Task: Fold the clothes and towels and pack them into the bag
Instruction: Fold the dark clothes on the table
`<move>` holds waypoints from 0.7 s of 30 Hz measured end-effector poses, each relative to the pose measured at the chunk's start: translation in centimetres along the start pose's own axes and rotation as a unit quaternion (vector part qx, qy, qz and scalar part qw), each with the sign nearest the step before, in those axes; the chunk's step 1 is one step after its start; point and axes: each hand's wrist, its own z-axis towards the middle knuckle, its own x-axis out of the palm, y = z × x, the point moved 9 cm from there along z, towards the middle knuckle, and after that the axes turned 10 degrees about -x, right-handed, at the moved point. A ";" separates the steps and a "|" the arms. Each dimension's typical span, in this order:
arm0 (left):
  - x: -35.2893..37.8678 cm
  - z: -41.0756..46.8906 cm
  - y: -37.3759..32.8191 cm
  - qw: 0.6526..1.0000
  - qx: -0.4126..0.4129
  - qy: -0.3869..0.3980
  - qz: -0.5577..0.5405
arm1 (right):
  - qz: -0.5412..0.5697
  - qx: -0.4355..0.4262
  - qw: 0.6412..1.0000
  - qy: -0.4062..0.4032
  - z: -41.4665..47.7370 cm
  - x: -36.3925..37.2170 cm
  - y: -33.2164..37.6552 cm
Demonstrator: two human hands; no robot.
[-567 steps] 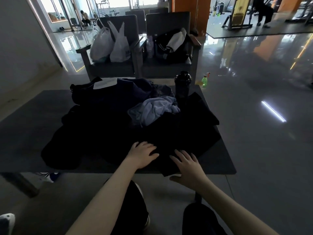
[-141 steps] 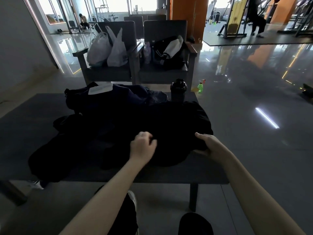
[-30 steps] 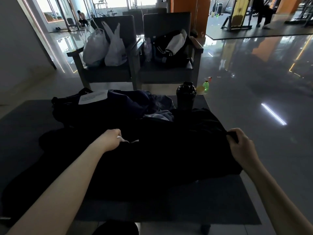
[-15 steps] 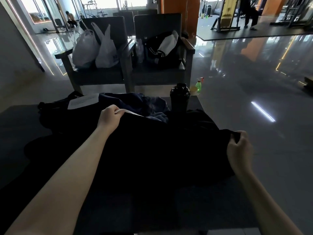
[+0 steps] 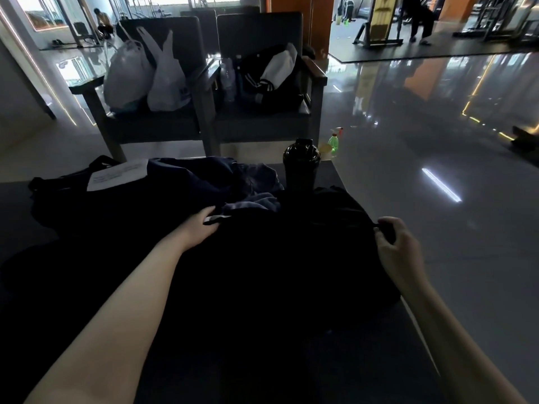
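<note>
On the dark table (image 5: 376, 354) in front of us, the black garment (image 5: 280, 258) lies spread across most of the top, over a heap of other dark clothes (image 5: 186, 185) and a pale blue piece (image 5: 253, 201). Which dark mass at the far left is the bag we cannot tell. To fold well, we should draw the cloth taut and level between both hands before laying it over, keeping clear of the black shaker bottle (image 5: 302, 167) just beyond. Our left hand (image 5: 199, 225) is closed over the far edge near a white tag (image 5: 215, 219); our right hand (image 5: 392, 243) pinches a corner of the garment between thumb and fingers.
</note>
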 end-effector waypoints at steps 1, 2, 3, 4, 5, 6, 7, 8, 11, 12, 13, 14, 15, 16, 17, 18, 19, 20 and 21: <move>-0.1 0.2 -0.4 1.000 0.012 -0.001 0.024 | 0.008 -0.005 1.000 0.025 0.1 0.6 0.1; 0.0 0.4 -0.8 0.999 0.020 -0.001 0.044 | 0.012 -0.003 0.999 0.047 0.1 1.1 0.0; 0.1 0.6 -0.9 0.998 0.019 -0.002 0.059 | 0.013 0.004 0.998 0.064 0.1 1.5 -0.2; 0.2 0.8 -1.0 0.997 0.014 -0.006 0.070 | 0.010 0.008 0.997 0.072 0.2 1.6 -0.4; 0.1 0.9 -1.0 0.997 0.009 -0.013 0.079 | 0.003 0.006 0.997 0.072 0.2 1.5 -0.6; -0.1 0.8 -1.0 0.995 0.007 -0.027 0.091 | -0.005 0.001 0.998 0.067 0.3 1.3 -0.8; -0.7 0.7 -0.8 0.992 0.007 -0.052 0.115 | -0.011 -0.006 0.998 0.060 0.4 1.1 -0.7; -1.3 0.4 -0.7 0.985 0.008 -0.083 0.152 | -0.012 -0.011 0.999 0.051 0.4 0.9 -0.7; -2.5 -0.8 -0.2 0.958 0.030 -0.144 0.245 | -0.011 -0.020 1.000 0.021 0.2 0.3 -0.6; -2.5 -1.2 0.1 0.961 0.038 -0.140 0.236 | -0.013 -0.024 1.000 0.012 0.0 0.2 -0.7; -2.4 -1.5 0.7 0.969 0.042 -0.127 0.207 | -0.012 -0.022 1.000 0.003 -0.3 0.1 -0.7; -2.5 -1.8 1.2 0.978 0.040 -0.115 0.168 | -0.005 -0.018 1.000 -0.005 -0.5 0.0 -0.8; -2.7 -2.3 1.6 0.985 0.039 -0.108 0.131 | 0.004 -0.013 1.000 -0.012 -0.8 -0.1 -0.8; -3.0 -2.7 1.8 0.988 0.040 -0.109 0.103 | 0.012 -0.010 1.000 -0.017 -1.0 -0.3 -0.7; -3.4 -3.1 2.0 0.989 0.039 -0.112 0.085 | 0.021 -0.008 1.000 -0.021 -1.2 -0.5 -0.3; -3.8 -3.6 2.1 0.990 0.036 -0.116 0.073 | 0.030 -0.006 0.999 -0.024 -1.3 -0.8 0.1; -4.3 -4.2 2.2 0.990 0.033 -0.118 0.067 | 0.037 -0.006 0.999 -0.028 -1.5 -1.1 0.6; -4.9 -4.8 2.2 0.990 0.032 -0.121 0.064 | 0.045 -0.007 0.998 -0.034 -1.6 -1.5 1.1; -5.4 -5.5 2.2 0.990 0.033 -0.123 0.061 | 0.052 -0.007 0.998 -0.038 -1.8 -1.8 1.5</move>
